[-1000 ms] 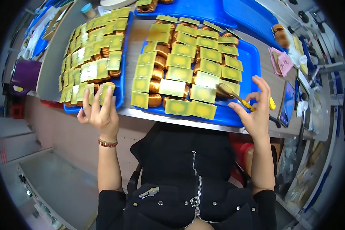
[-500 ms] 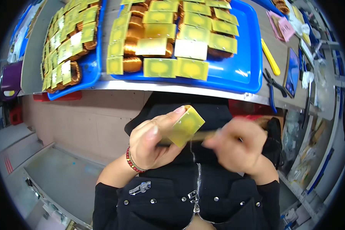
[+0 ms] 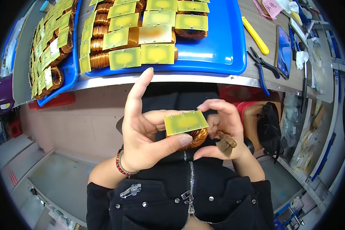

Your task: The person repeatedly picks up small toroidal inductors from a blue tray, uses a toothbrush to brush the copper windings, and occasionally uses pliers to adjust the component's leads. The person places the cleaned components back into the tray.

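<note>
My left hand (image 3: 142, 134) grips a copper-wound toroid coil (image 3: 196, 140) between thumb and fingers, its index finger pointing up. A yellow-green rectangular board (image 3: 186, 122) with small metal pins sits on top of the coil. My right hand (image 3: 230, 132) is just right of the coil, thumb and index finger spread around its side. Tucked in that hand's palm is a small brush (image 3: 226, 144), its brown bristles pointing down toward the wrist; the handle is mostly hidden. Whether the right fingertips touch the coil or board, I cannot tell.
A blue tray (image 3: 222, 50) on the bench holds several similar coils with boards; another blue tray (image 3: 71, 82) of them stands left. Right of the trays lie a yellow utility knife (image 3: 255, 35), pliers (image 3: 262, 69) and a phone (image 3: 283, 51). A metal edge (image 3: 180, 77) borders the bench.
The coil has turned, so its copper winding shows below the board. The blurred right hand has come closer to it, with the brush swung into the palm. My view has shifted slightly.
</note>
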Available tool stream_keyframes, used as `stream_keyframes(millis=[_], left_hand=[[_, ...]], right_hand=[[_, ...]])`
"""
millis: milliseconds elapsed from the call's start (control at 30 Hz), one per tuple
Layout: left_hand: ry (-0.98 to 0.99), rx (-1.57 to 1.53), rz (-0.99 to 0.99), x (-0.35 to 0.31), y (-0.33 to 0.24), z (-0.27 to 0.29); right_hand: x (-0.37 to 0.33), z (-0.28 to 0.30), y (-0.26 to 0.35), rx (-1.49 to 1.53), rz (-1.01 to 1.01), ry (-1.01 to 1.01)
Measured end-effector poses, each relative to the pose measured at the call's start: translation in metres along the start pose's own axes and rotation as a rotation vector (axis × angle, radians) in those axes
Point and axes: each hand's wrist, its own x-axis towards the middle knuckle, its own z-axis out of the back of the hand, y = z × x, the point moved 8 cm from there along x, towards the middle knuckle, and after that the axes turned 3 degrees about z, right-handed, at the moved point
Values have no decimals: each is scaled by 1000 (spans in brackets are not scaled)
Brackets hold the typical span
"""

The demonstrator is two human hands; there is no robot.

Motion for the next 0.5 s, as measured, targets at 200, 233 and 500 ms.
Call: stream_keyframes(millis=[200, 233, 500], left_hand=[[-1, -197, 152, 5, 13, -3], [-3, -243, 181, 5, 17, -3], [153, -155, 141, 7, 25, -18]], right_hand=[[0, -8, -8, 111, 97, -119], [0, -7, -7, 122, 121, -134], [7, -1, 23, -345, 411, -220]])
